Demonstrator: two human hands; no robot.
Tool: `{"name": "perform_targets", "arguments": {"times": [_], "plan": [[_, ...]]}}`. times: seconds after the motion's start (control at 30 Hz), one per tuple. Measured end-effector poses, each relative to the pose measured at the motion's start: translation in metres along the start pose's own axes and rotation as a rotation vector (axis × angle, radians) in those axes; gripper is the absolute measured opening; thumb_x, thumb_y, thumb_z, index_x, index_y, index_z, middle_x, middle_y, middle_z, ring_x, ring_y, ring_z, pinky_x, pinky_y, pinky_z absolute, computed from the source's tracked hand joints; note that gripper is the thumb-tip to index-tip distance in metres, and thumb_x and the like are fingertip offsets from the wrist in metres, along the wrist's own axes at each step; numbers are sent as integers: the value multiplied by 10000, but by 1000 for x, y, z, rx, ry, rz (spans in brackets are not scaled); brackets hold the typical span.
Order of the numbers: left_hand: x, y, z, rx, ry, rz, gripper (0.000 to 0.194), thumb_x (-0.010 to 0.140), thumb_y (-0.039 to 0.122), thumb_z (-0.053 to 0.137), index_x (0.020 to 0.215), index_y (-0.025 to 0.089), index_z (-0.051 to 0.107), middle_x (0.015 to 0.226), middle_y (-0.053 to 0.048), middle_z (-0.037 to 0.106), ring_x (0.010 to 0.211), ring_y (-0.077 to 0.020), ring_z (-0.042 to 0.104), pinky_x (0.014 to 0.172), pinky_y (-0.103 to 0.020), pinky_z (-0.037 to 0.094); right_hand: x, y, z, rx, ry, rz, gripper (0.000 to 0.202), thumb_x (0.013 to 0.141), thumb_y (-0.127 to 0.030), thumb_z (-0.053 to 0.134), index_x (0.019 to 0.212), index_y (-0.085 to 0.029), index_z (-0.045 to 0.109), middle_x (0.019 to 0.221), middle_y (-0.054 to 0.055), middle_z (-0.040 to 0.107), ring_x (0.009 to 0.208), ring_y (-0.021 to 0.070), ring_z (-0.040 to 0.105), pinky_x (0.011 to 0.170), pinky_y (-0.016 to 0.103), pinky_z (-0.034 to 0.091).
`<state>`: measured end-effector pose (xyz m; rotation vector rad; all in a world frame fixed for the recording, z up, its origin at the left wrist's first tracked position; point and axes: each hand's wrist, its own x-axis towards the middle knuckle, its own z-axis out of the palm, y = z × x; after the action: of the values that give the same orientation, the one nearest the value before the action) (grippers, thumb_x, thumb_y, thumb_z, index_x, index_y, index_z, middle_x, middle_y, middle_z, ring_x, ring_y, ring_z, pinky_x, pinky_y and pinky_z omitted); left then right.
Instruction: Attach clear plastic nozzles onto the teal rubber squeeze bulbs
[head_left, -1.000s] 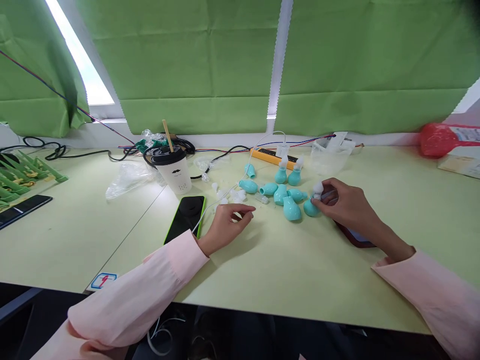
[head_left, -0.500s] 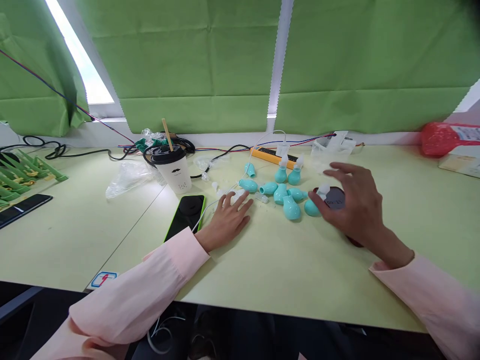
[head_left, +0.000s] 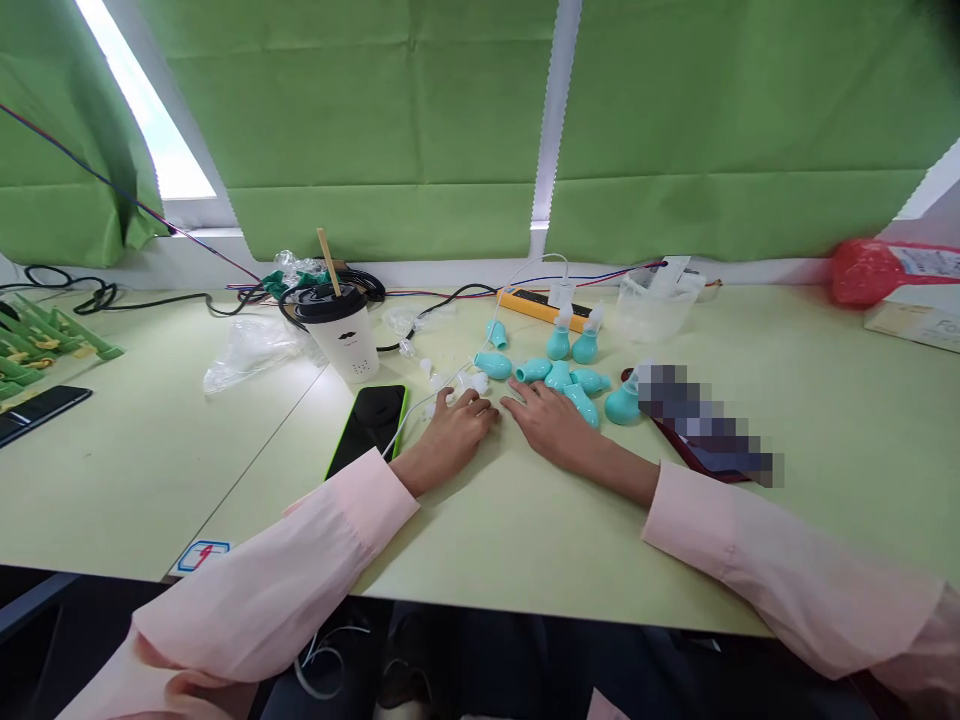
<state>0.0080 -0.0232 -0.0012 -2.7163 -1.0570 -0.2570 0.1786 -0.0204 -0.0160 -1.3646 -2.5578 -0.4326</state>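
The right hand (head_left: 553, 425) lies palm down on the pale green table (head_left: 525, 520), fingers spread and grasping nothing. Just beyond its fingertips sits the cluster of small teal rubber bulbs (head_left: 559, 372), and this cluster is the landmark for everything else here. The nearest bulb of the cluster, a teal bulb lying on its side (head_left: 583, 402), rests against the outer edge of the right hand's fingers, its long axis running away from the person and slightly leftward, narrow end at the far side.

The left hand (head_left: 452, 432) rests on the table to the left of the cluster, loosely curled and not closed on anything that can be made out; its fingertips touch or nearly touch a scatter of small clear-white plastic tips (head_left: 466, 383) lying at the cluster's left edge. Of the 2 hands, the right is plainly nearer to the bulbs, the left nearer to the white tips.

To the right of the cluster stands 1 teal bulb fitted with a white tip (head_left: 625, 400); behind the cluster stand 2 more fitted bulbs (head_left: 571, 340). Further left of the cluster lie a black phone in a lime-green case (head_left: 369, 428) and a white paper cup with a black lid (head_left: 339, 330).
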Motion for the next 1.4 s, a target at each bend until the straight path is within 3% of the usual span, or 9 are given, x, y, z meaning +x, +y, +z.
{"name": "perform_targets", "arguments": {"times": [0.2,0.4,0.53,0.73,0.93,1.03,1.17,1.27,1.4], "plan": [[1,-10,8,-104,11,-18,295,754,21,369,913,144,584,828,-66,554,823,-167,501,692,-262,407,-1,3,-4,75,21,14,229,816,-99,351,918,-146,551,1049,115,504,889,215,482,638,301,415],[1,-6,5,-156,75,-122,298,787,79,363,984,170,567,886,-56,575,784,-166,548,651,-265,427,-2,7,-4,177,54,32,191,801,-125,386,878,-134,561,968,106,511,814,180,520,629,278,419],[1,-4,4,-249,98,-189,246,811,133,354,918,161,574,909,-50,582,755,-160,560,642,-267,431,-5,6,-6,243,87,61,172,782,-143,399,844,-131,559,925,98,516,762,172,525,613,278,413],[1,-3,5,-356,96,-93,219,718,47,409,827,148,570,861,-51,559,764,-149,546,646,-248,434,-7,3,-10,355,99,78,61,734,-178,474,751,-152,526,845,53,514,624,114,500,569,243,398],[1,-4,6,-370,128,-55,227,727,46,406,832,131,587,836,-58,596,746,-154,569,658,-258,455,-5,3,-8,432,107,126,78,718,-189,503,646,-164,487,703,35,524,605,133,495,551,256,385],[0,-5,9,-382,168,-53,237,757,78,401,897,117,589,870,-75,620,784,-170,585,701,-282,466,-5,2,-9,480,136,161,15,715,-166,488,716,-159,502,695,39,545,616,146,510,571,281,405],[-1,-2,5,-492,306,-85,213,772,122,423,880,116,607,834,-80,633,740,-157,592,674,-277,477,-7,-1,-14,569,198,219,200,699,-180,504,898,-160,491,824,55,570,695,151,544,604,289,460],[-1,3,-4,-712,403,-136,132,733,152,505,777,126,627,775,-65,626,695,-131,579,637,-251,486,-12,-7,-22,919,177,352,244,678,-230,548,908,-168,497,834,49,566,691,145,574,569,276,502],[-2,7,-11,-1155,385,-287,89,663,191,598,706,120,631,793,-68,624,744,-146,585,655,-255,508,-25,-13,-29,1649,17,602,283,641,-284,623,873,-159,520,790,39,581,656,156,611,654,341,518]]}}
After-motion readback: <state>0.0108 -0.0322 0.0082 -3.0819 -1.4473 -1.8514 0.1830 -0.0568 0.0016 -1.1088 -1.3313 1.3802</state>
